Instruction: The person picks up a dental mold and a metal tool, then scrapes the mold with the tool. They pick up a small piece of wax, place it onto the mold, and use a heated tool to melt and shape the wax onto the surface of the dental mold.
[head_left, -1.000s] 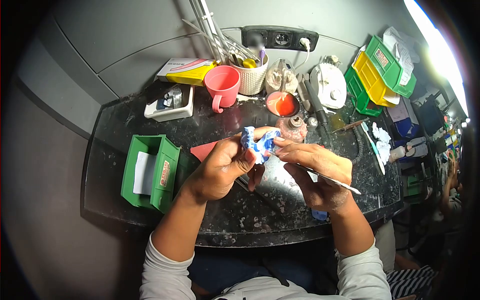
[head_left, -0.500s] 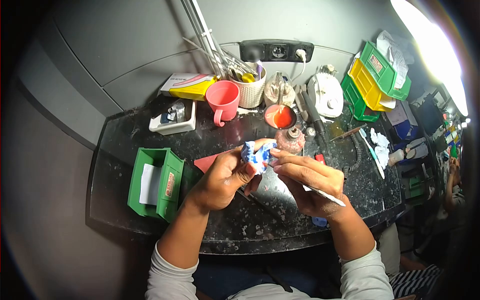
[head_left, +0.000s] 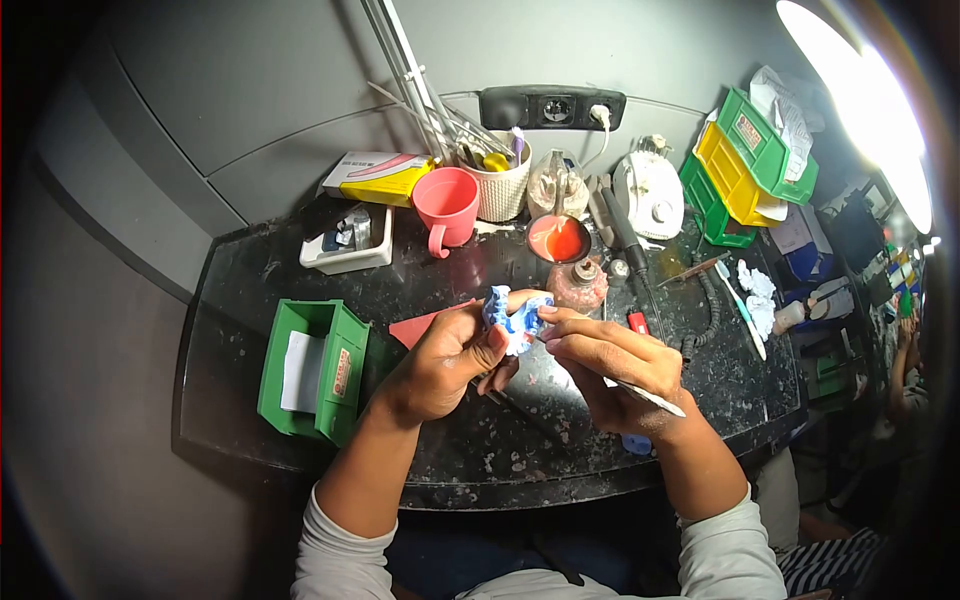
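Observation:
Between the thumb and fingers of my left hand (head_left: 445, 365) is a blue-and-white dental model (head_left: 518, 318), horseshoe-shaped, held up above the bench. My right hand (head_left: 625, 365) is closed around a slim dental carving tool (head_left: 652, 398), pen-fashion. Its pale end sticks out below the palm, while its tip points to the model's right side; fingers partly cover that contact. Behind the model stands a glass burner bottle (head_left: 578, 287) with pinkish contents. A black-rimmed dish of red-orange wax (head_left: 559, 239) sits above the bottle.
A green bin (head_left: 313, 370) holding white paper stands left on the black bench (head_left: 440, 480). Along the back are a pink mug (head_left: 446, 205), a white box (head_left: 347, 240), a tool basket (head_left: 503, 190) and a white control unit (head_left: 650, 190). A toothbrush (head_left: 740, 308) lies right, near stacked bins (head_left: 745, 165).
The dental model is turned slightly in my left hand, and the right-hand fingers have shifted a little against it. The view has moved slightly. Both hands keep their hold.

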